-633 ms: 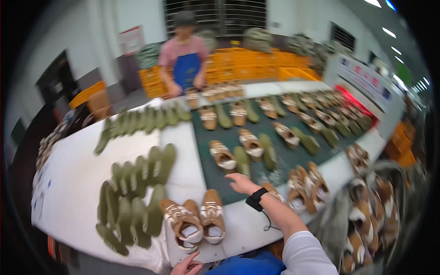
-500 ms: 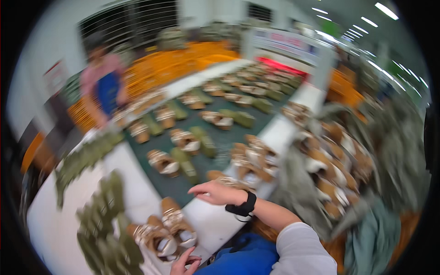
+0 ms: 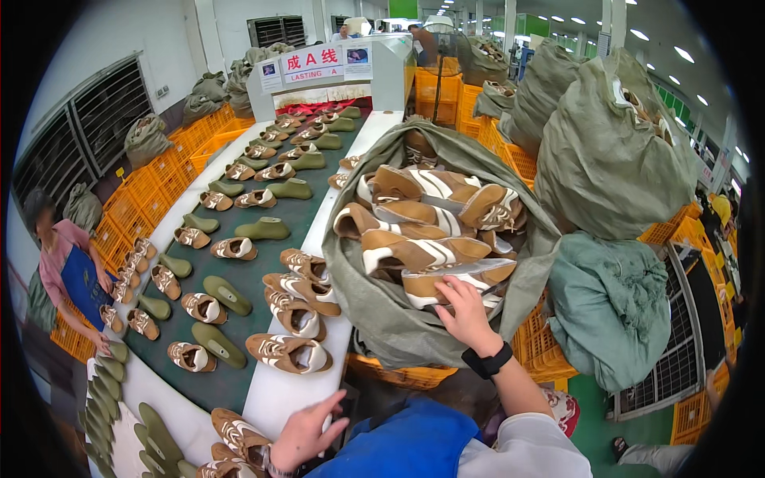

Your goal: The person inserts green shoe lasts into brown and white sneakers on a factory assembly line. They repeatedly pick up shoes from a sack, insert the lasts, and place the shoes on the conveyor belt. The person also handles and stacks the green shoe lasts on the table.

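Brown shoe upper (image 3: 446,288) under right hand (image 3: 464,309), in sack (image 3: 398,327).

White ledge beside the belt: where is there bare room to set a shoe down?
Bare white ledge lies between the left hand and the nearest tan shoe. Farther up, shoes crowd it beside the open sack.

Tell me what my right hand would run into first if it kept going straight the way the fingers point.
Your right hand already reaches into the open grey-green sack, fingers pointing up and left. Straight on, it would likely meet the brown and white striped shoe uppers piled inside first, though depth is hard to judge.
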